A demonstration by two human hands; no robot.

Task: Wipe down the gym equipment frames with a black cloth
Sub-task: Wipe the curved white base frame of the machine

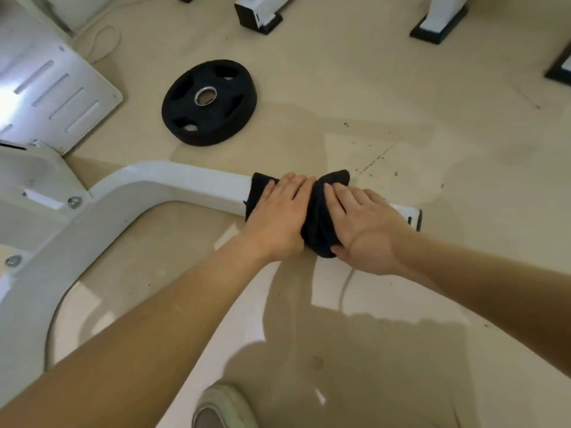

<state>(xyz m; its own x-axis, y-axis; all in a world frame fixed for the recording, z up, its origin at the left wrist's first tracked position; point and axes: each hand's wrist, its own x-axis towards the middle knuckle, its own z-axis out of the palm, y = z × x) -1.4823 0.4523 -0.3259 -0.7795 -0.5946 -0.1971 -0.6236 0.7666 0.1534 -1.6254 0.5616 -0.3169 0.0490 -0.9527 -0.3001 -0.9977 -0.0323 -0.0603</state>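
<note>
Head view, grip: our left hand (278, 214) lies flat on the black cloth (315, 217), fingers straight and close together, pressing it down. Our right hand (367, 233) presses just beside it, fingers a little spread, thumb touching the lower bunch of the cloth. Neither hand pinches.
Cloth, place: it is draped over the frame tube (185, 180) near the tube's free end, bunched in the middle between our two hands and hanging down on both sides.
Cloth, handling: we judge it soft, light and limp. It can slip out from under a flat palm, so wrapping it round the tube should hold it better than pressing only.
Frame, handling: white, painted, smooth, stiff and probably a little slippery. It looks heavy and bolted (74, 201) to the machine, so it should not move under our push. The cloth may catch on the end cap (415, 219).
Surface: the tube runs low at the floor (432, 134), which is beige and glossy with dark specks and duller patches. We cannot tell whether these are wet.
Room: a weight plate (208, 101) lies flat beyond the tube, well apart from it. A slotted metal panel (55, 88) is at the left, the feet of other machines (259, 17) are at the top, and one shoe (222, 409) is at the bottom edge.
</note>
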